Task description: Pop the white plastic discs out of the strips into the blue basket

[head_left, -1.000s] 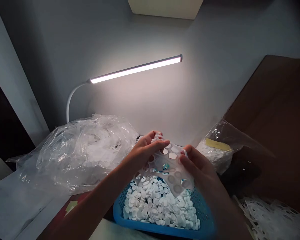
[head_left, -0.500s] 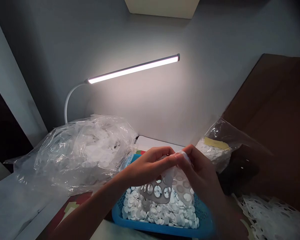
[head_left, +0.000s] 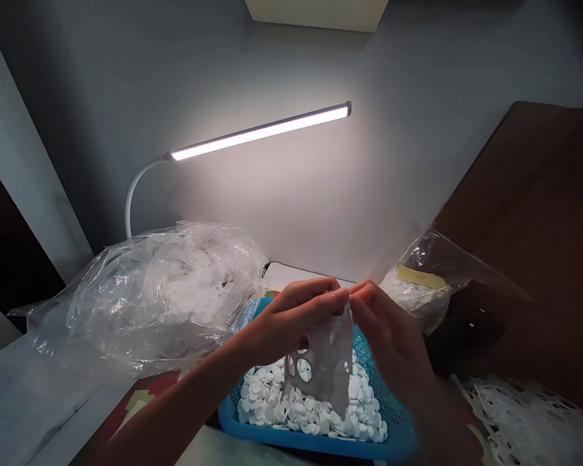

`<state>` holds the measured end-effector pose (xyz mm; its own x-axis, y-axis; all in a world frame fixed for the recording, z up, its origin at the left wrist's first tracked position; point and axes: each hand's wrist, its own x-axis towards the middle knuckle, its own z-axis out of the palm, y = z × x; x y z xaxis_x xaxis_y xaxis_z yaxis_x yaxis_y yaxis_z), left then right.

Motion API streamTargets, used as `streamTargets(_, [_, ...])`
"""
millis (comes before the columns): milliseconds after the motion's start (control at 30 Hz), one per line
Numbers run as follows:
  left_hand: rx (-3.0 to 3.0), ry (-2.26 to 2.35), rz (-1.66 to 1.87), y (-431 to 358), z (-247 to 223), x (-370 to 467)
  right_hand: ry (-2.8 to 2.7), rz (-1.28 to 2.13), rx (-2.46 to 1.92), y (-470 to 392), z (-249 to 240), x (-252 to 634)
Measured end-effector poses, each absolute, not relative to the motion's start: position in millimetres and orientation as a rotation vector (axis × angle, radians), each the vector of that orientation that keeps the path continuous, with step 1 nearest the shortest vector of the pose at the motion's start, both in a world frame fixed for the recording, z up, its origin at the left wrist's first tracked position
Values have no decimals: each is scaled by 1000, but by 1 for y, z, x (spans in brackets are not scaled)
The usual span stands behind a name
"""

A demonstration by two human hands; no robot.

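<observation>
A thin translucent white sheet with round holes (head_left: 325, 366) hangs folded from my fingers. My left hand (head_left: 291, 317) pinches its top between thumb and fingers. Close beside it, my right hand (head_left: 386, 327) has its thumb and fingertips pressed together at the sheet's upper right edge. Below both hands is a blue plastic basket (head_left: 291, 442) holding a heap of small white discs (head_left: 315, 414). The lower part of the sheet hangs over the discs and hides some of them.
A large clear bag of white pieces (head_left: 189, 285) lies at the left. Behind my right hand is a smaller bag with a yellow label (head_left: 420, 278). Perforated white sheets (head_left: 529, 421) are piled at the lower right. A lit lamp (head_left: 262, 133) extends above.
The sheet has turned and folded between my hands, showing fewer holes. My hands have risen slightly, and my right fingertips have shifted along the sheet's top.
</observation>
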<state>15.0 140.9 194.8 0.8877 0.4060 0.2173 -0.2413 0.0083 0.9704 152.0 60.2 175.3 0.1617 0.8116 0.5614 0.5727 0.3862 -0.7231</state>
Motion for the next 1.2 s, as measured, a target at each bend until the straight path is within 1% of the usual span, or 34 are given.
streamTargets(133, [1333, 123, 553, 143, 191, 17, -1526, 251, -1245, 56, 179, 150])
streamTargets(267, [1152, 152, 542, 144, 189, 18, -1508, 391, -1147, 52, 180, 152])
streamTargets(367, [1074, 83, 497, 145, 190, 17, -1433, 501, -1054, 52, 178, 153])
streamTargets(533, [998, 38, 493, 147, 191, 18, -1389, 546, -979, 51, 174, 154])
streamTargets(667, [989, 42, 582, 153, 195, 18, -1540, 578, -919, 48, 175, 152])
streamTargets(800, [1086, 55, 729, 154, 194, 18, -1619, 398, -1061, 50, 173, 149])
streamTargets(933, [1373, 101, 716, 147, 191, 18, -1624, 220, -1199, 55, 173, 148])
streamTargets(1200, [1538, 123, 734, 146, 189, 17, -1714, 190, -1237, 54, 176, 146])
